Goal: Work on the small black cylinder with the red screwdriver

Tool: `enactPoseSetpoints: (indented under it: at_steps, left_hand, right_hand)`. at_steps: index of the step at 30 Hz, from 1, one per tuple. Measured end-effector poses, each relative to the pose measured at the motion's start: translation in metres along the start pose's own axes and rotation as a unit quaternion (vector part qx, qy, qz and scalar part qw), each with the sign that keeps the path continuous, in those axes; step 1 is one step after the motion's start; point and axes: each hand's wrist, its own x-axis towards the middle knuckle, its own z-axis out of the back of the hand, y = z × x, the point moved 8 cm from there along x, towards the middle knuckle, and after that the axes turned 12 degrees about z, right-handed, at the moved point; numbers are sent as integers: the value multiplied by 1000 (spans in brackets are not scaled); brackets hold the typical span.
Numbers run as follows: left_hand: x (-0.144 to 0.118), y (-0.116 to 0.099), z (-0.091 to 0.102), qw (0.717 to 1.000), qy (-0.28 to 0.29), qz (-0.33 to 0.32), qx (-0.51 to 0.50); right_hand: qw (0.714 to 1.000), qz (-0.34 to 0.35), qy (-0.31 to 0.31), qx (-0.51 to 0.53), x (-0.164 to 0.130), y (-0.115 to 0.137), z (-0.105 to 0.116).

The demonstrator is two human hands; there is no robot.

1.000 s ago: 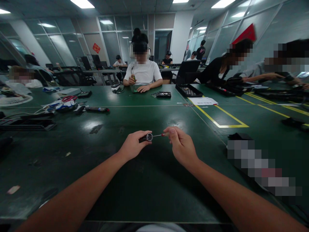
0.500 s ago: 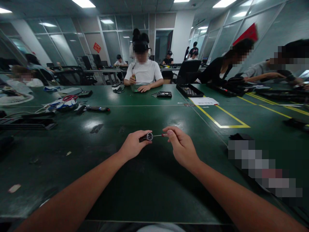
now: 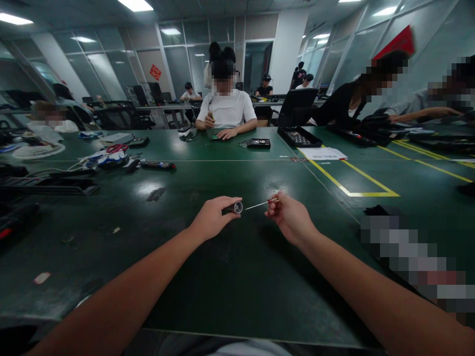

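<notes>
My left hand [image 3: 213, 216] is closed around a small dark cylinder [image 3: 237, 207], its round silver-rimmed end facing right and toward me. Thumb and fingers pinch it from above and below. In my right hand [image 3: 293, 217] is a slim screwdriver [image 3: 257, 205] with a thin metal shaft and a red handle, mostly hidden by the curled fingers. The shaft slopes down to the left, and its tip is just short of the cylinder's open end. Both hands are above the green table [image 3: 208, 296].
At the left lie a dark pen-like tool [image 3: 159, 165], red-handled scissors [image 3: 117, 148] and black trays [image 3: 48, 185]. Across the table a person in a white shirt [image 3: 228, 111] works near a black case [image 3: 259, 143]. A parts tray [image 3: 300, 137] and white paper [image 3: 322, 154] are at the back right.
My right hand has drawn back to the right and rolled over; the screwdriver tip has come away from the cylinder's end. The left hand keeps its grip. The whole view has shifted slightly.
</notes>
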Motion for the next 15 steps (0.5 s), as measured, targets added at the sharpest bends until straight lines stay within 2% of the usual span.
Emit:
enactPoseSetpoints:
  at_steps: [5, 15]
  left_hand:
    - [0, 1, -2, 1000, 11, 17, 2]
    - [-1, -2, -5, 1000, 15, 23, -6]
  right_hand:
    - [997, 76, -32, -11, -5, 18, -2]
    - [977, 167, -3, -133, -17, 42, -12]
